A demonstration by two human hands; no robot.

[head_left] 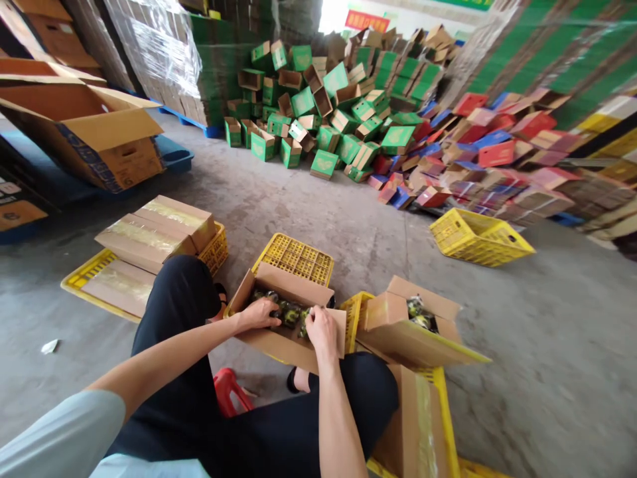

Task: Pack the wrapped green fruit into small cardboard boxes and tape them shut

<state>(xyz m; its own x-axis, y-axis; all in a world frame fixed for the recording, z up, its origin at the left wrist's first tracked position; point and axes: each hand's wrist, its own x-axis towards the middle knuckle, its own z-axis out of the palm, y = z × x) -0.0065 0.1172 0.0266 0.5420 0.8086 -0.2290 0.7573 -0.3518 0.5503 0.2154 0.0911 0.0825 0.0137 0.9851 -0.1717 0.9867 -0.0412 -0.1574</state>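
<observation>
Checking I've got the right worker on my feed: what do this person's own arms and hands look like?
Both the left hand and right hand are ungloved, with no watch or bracelet visible. On the left arm, a short, plain, pale blue sleeve shows; the right sleeve is out of view.

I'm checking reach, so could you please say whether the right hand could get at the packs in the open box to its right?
Probably yes: the right hand is near and the packs show in the open box, though its wall intervenes.
</observation>
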